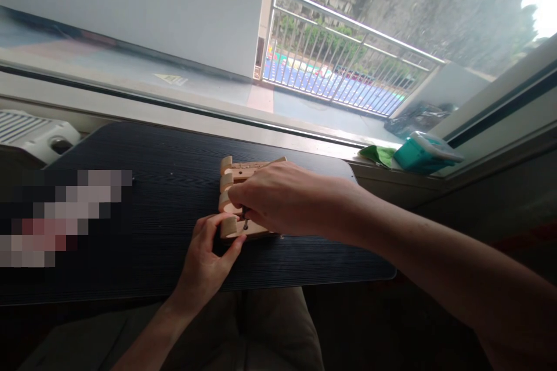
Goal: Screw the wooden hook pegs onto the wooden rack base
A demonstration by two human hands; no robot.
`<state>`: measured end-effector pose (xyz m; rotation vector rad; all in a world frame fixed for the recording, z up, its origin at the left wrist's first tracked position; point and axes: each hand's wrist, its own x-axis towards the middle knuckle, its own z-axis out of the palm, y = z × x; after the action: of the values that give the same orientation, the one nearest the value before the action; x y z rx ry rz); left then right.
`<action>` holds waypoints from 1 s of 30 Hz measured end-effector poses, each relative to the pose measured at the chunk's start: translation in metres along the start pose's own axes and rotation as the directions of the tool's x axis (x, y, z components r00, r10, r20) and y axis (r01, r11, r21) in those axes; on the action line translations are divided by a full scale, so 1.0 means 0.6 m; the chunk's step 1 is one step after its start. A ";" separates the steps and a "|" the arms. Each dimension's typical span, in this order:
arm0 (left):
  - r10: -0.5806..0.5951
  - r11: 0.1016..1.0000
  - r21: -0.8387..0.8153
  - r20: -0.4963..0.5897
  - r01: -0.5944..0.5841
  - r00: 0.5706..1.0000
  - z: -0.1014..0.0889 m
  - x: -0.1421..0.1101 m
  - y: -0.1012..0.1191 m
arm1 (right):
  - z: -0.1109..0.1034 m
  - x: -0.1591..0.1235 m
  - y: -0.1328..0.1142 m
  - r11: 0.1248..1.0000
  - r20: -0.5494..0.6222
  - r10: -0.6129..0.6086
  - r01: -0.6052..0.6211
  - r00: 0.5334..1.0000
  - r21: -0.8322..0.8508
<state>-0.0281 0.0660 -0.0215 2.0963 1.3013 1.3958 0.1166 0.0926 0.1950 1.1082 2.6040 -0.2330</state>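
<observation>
Light wooden pieces (230, 226) with rounded ends lie side by side on the dark table. My left hand (208, 255) grips the near left end of the nearest piece, thumb along its front side and fingers at its rounded end. Above the pieces, my right hand (278, 197) is closed, its fingers curled downward, and it covers much of the wood. A thin dark metal tool (246, 221) shows below its fingers, with the lower end at the nearest piece. Its kind is hidden by the hand. A small dark hole shows in the farthest piece.
The dark table (156, 185) stands against a window sill. On the sill at right are a teal container (426, 152) and a green cloth (378, 155). A white slatted appliance (39, 133) stands at left. Beyond the glass is a metal railing (335, 49). The table's left part is pixelated.
</observation>
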 end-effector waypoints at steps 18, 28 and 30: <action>-0.240 0.960 -0.139 0.046 0.244 0.970 -0.010 0.000 0.003 | -0.006 -0.004 0.003 1.000 0.030 0.011 -0.011 0.999 0.009; -0.263 0.953 -0.144 0.043 0.266 0.964 -0.011 0.002 0.005 | -0.008 -0.002 0.001 0.999 0.022 0.038 -0.038 0.999 -0.005; -0.262 0.953 -0.149 0.044 0.265 0.964 -0.010 0.001 0.003 | -0.018 -0.003 -0.006 0.998 0.038 0.055 -0.054 0.998 -0.033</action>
<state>-0.0322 0.0642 -0.0170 1.7602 1.3593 1.3062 0.1132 0.0918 0.2058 1.1503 2.5312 -0.1976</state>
